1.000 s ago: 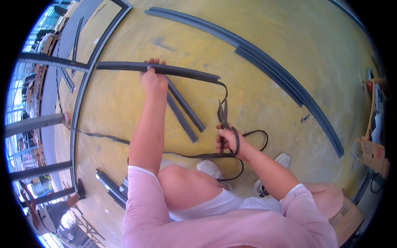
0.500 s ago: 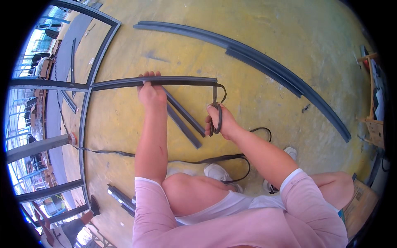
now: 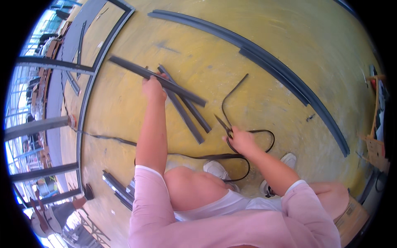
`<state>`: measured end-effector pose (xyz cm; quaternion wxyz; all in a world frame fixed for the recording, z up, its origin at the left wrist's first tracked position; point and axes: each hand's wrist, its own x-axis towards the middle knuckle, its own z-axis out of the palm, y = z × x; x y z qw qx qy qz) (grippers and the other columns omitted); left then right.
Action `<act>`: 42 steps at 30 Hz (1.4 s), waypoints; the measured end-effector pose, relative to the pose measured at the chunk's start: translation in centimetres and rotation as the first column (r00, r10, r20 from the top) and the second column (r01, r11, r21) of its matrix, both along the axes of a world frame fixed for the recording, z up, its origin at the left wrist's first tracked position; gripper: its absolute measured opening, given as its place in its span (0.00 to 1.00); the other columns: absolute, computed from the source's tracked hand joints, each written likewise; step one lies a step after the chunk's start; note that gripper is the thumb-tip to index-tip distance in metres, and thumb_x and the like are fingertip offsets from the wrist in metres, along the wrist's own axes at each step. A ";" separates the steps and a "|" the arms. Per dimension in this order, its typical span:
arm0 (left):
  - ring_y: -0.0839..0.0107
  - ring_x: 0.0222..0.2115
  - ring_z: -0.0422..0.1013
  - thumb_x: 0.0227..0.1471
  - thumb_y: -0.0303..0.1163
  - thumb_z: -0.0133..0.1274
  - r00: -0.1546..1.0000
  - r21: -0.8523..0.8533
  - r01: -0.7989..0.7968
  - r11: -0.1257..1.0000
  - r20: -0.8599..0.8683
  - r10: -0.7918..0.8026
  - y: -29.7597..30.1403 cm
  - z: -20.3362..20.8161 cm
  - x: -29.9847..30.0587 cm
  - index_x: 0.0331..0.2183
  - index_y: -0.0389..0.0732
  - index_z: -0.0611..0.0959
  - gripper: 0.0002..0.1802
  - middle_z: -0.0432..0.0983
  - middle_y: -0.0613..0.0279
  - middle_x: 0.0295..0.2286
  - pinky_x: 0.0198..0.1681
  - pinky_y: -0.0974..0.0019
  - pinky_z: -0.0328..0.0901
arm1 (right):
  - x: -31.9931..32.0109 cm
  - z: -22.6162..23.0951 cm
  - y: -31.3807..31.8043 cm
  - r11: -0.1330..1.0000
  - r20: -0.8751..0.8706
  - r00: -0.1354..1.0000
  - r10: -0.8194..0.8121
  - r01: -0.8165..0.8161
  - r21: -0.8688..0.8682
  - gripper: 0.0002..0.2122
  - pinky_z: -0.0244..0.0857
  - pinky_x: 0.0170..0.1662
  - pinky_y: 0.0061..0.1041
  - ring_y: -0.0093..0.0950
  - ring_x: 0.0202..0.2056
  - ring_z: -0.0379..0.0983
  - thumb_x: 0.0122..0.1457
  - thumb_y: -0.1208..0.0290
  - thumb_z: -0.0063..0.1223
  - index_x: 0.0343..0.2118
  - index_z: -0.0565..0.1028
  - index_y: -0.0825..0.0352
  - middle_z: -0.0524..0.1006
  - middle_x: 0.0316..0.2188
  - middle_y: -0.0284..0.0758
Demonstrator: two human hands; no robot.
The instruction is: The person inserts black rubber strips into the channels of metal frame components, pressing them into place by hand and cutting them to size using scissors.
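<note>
My left hand (image 3: 154,87) is closed around a short dark grey profile bar (image 3: 182,91), which slants from upper left to lower right. Under that bar two more short profile bars lie crossed on the floor, a grey one (image 3: 188,121) and a darker one (image 3: 199,115). In my right hand (image 3: 241,140) is a pair of dark scissors (image 3: 223,121), blades pointing up and left. A thin black strip (image 3: 223,101) runs past the blades, its free end on the floor. It loops around my right hand and back toward my shoes.
A large dark frame (image 3: 87,103) stretches along the left. Long grey profiles (image 3: 269,66) lie across the yellow floor at upper right. More profiles (image 3: 118,190) lie at lower left, near another person (image 3: 62,217). A wooden rack (image 3: 376,120) stands at far right.
The held profile bar has swung from level to slanting and moved off the frame. The scissors have dropped down and right, away from the bar's end. The strip's end now lies apart from the bar.
</note>
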<state>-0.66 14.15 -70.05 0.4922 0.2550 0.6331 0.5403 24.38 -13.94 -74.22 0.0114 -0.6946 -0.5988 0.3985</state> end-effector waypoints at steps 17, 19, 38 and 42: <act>0.43 0.46 0.73 0.47 0.26 0.51 0.375 -0.652 0.076 0.755 -0.682 -0.627 -6.0 -9.3 -5.2 0.50 0.29 0.68 0.26 0.75 0.35 0.43 0.50 0.51 0.68 | -1.1 -2.9 1.3 0.984 0.175 0.975 0.135 -0.153 0.090 0.10 0.72 0.36 0.39 0.41 0.36 0.77 0.57 0.65 0.53 0.37 0.73 0.65 0.78 0.34 0.42; 0.43 0.47 0.73 0.47 0.27 0.50 0.312 -0.682 0.071 0.727 -0.677 -0.666 -5.9 -9.1 -4.4 0.52 0.28 0.64 0.30 0.74 0.33 0.45 0.51 0.51 0.68 | -0.3 -3.5 1.8 0.974 0.218 0.967 0.130 -0.165 0.152 0.10 0.72 0.38 0.37 0.39 0.38 0.76 0.57 0.64 0.55 0.36 0.74 0.65 0.77 0.34 0.41; 0.51 0.41 0.75 0.55 0.35 0.51 0.459 -0.402 0.523 0.751 -0.610 -0.646 -6.2 -3.9 1.1 0.41 0.37 0.80 0.14 0.79 0.47 0.36 0.46 0.55 0.69 | 30.7 -7.1 5.7 0.869 0.387 0.792 -0.471 0.341 0.358 0.26 0.69 0.50 0.44 0.50 0.49 0.71 0.54 0.74 0.51 0.58 0.63 0.67 0.62 0.60 0.48; 0.60 0.39 0.77 0.55 0.37 0.53 0.388 -0.282 0.765 0.579 -0.516 -0.764 -4.9 -3.1 4.1 0.45 0.38 0.80 0.18 0.80 0.52 0.40 0.44 0.61 0.70 | 31.3 -7.8 4.0 0.950 0.545 0.783 -0.299 0.193 0.244 0.16 0.70 0.46 0.46 0.46 0.44 0.75 0.56 0.67 0.53 0.46 0.73 0.68 0.75 0.47 0.49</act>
